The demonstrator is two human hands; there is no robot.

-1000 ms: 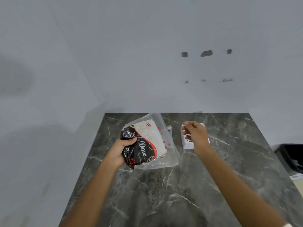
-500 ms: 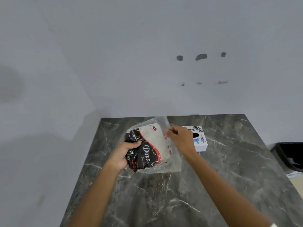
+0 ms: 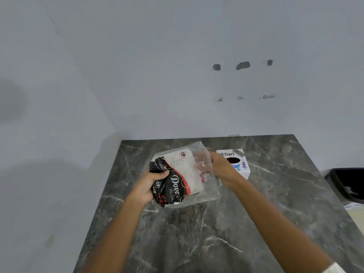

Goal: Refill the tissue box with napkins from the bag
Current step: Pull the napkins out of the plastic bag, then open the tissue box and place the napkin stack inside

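Note:
A clear plastic napkin bag (image 3: 184,174) with black, red and white "Dove" print is held above the dark marble table (image 3: 216,233). My left hand (image 3: 148,186) grips its black lower-left end. My right hand (image 3: 220,167) has its fingers at the bag's open right side, partly behind the clear plastic. White napkins show through the bag's upper half. A small white tissue box (image 3: 239,164) with "Dart" printed on it and a dark oval opening on top stands on the table just right of my right hand.
A grey wall rises right behind the table's far edge. The table's left edge drops off beside my left arm. A black bin (image 3: 348,184) sits off the table's right side.
My right hand left the tissue box, moved left to the bag's open end and slid its fingers in at the opening. The left hand kept its grip on the bag.

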